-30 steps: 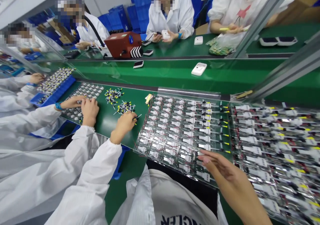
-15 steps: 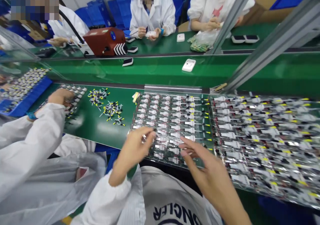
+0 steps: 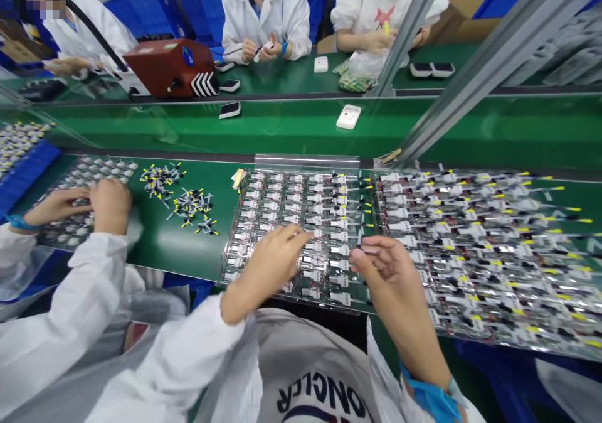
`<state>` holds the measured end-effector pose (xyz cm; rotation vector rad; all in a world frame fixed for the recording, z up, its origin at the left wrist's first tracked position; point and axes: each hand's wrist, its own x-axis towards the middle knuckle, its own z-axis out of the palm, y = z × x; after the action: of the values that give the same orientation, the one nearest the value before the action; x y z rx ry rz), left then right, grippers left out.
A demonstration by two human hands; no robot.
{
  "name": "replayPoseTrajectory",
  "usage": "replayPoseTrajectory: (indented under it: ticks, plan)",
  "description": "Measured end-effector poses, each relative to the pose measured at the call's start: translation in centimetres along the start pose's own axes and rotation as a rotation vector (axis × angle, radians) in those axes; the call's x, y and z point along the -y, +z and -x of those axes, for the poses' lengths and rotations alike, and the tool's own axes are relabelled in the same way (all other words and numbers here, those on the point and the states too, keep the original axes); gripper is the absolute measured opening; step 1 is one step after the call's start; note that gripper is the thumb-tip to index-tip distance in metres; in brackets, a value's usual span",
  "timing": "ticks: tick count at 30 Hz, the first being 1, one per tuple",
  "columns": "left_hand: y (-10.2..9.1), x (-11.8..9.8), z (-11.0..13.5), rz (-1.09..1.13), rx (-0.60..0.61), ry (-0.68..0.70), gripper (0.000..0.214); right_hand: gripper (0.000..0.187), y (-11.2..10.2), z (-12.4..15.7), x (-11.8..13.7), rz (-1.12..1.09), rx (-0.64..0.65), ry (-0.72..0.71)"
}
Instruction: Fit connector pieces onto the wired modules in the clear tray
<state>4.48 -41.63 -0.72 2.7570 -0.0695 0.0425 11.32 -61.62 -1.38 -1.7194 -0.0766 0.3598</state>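
My left hand [image 3: 268,266] hovers over a clear plastic tray [image 3: 296,222] of small wired white modules, fingertips at its middle rows. My right hand [image 3: 388,272] sits at the tray's right edge, fingers curled towards the thumb. Anything between them is too small to tell. A second tray of wired modules [image 3: 475,253] lies to the right. Left of the first tray are two loose piles of black-and-yellow parts [image 3: 162,180] on the green belt [image 3: 160,247]. A co-worker's hands [image 3: 89,203] rest on a tray of small grey components [image 3: 89,172].
A blue crate edge [image 3: 26,172] stands at far left. An aluminium frame bar [image 3: 409,65] rises at the right. Across the belt, a red box machine [image 3: 169,68], a white device [image 3: 348,117] and two seated people in white coats [image 3: 266,18] are visible.
My left hand has moved from the loose piles to above the tray, and my right hand has risen to its right edge. The co-worker's hands now lie on the grey components.
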Motion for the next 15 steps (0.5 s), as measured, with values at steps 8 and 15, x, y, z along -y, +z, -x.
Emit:
replayPoseTrajectory:
  ticks: [8, 15]
  plan:
    - [0.7, 4.4, -6.0, -0.306, 0.335, 0.366, 0.048, 0.045, -0.6, -1.2, 0.1, 0.126, 0.055, -0.06]
    - [1.6, 4.6, -6.4, -0.39, 0.291, 0.494, 0.037, 0.034, -0.7, -1.9, 0.2, 0.438, 0.069, -0.119]
